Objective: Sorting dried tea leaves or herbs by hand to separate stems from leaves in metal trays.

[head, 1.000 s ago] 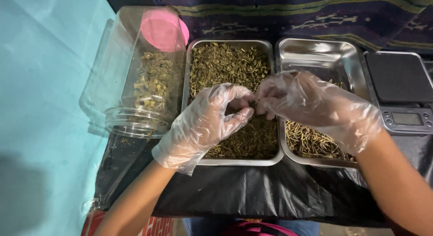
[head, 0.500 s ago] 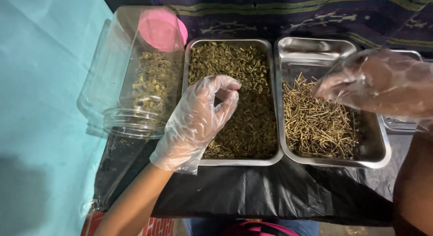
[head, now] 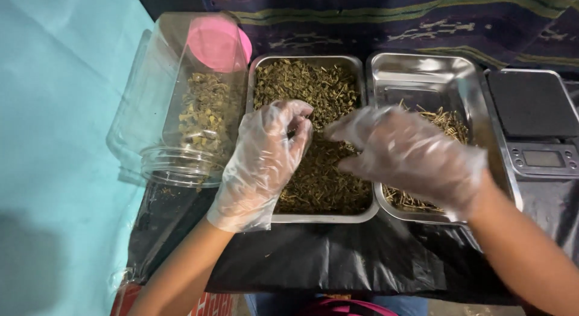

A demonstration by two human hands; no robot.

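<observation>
While both gloved hands hover over the middle tray (head: 362, 216) of dried herb bits (head: 313, 92), the left hand (head: 262, 165) has fingertips curled together — whether on a piece, I cannot tell; the right hand (head: 407, 156) reaches in loosely spread; pinching lightly seems wise — the tray's long axis runs away from the person.

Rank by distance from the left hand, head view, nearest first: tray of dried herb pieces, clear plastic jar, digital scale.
From the left hand:
1. Tray of dried herb pieces: right under the fingers, centre.
2. Clear plastic jar: lying on its side just to the left, pink lid at its far end.
3. Digital scale: far right, past the tray of stems.
</observation>
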